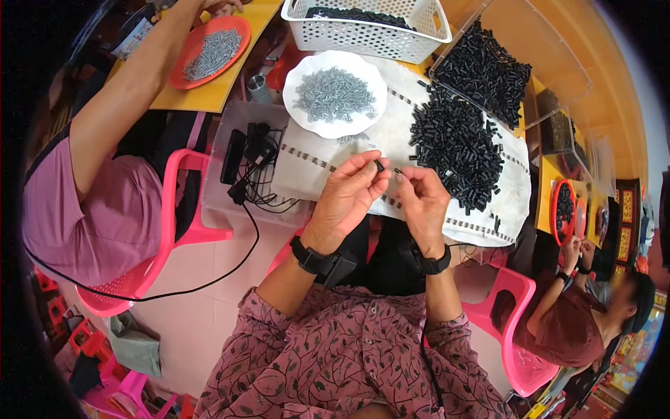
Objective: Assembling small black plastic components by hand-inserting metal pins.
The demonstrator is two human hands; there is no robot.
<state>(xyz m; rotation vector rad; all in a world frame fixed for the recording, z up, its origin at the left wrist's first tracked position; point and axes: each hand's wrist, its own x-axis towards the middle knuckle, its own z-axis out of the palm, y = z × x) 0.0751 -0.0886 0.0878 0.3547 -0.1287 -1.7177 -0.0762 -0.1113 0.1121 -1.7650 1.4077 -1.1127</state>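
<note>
Over the near edge of the cloth, my left hand (347, 194) pinches a small black tubular piece (379, 165) between thumb and fingers. Just to its right, my right hand (424, 201) is closed at the fingertips on a tiny dark piece (398, 170), too small to name. The two pieces are a short gap apart. Beyond my hands stands a white scalloped plate (335, 130) heaped with small silvery metal pins (333, 94). A large pile of short black tubular pieces (457, 150) lies on the white cloth (305, 178) to the right.
Behind the plate is a white perforated basket (370, 35) of black pieces; a clear bin (551, 42) spills more at right. A plastic box (223, 140) with cables stands left. Co-workers sit on pink chairs at either side, beside an orange plate (180, 78) and a red dish (556, 230).
</note>
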